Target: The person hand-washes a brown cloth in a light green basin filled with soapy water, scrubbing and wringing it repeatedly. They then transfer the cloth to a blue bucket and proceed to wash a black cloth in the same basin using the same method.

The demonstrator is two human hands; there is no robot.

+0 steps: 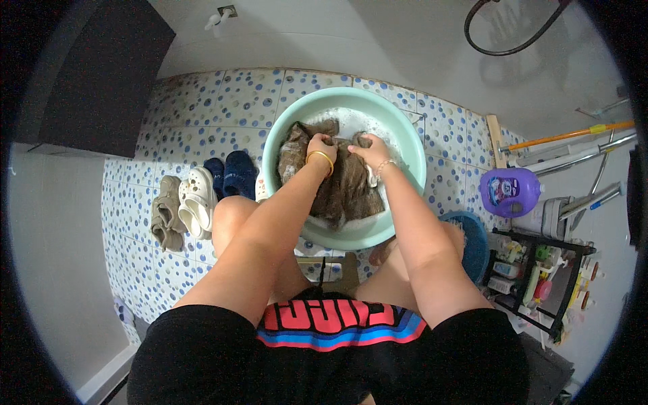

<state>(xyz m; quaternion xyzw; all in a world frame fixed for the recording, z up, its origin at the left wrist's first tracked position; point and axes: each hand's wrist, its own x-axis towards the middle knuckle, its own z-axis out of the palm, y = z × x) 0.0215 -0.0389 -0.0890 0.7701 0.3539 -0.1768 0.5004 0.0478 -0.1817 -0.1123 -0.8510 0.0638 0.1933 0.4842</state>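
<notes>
A brown garment [341, 182], soaked and bunched up, lies in soapy water inside a mint-green round basin [413, 182]. White suds [361, 120] show mostly along the far and right sides of the water. My left hand [322, 150], with a gold bangle at the wrist, is closed on the cloth near its middle. Just right of it, my right hand [370, 151], wearing a beaded bracelet, pinches another fold of the same fabric. The two hands are a short gap apart. Which kind of garment it is cannot be made out.
Clogs [196, 202], dark blue slippers [239, 174] and beige shoes [167, 212] stand left on the tiled floor [250, 94]. To the right are a purple detergent jug [509, 192], a blue bucket [476, 246], a black rack [540, 277] and long-handled poles [574, 138].
</notes>
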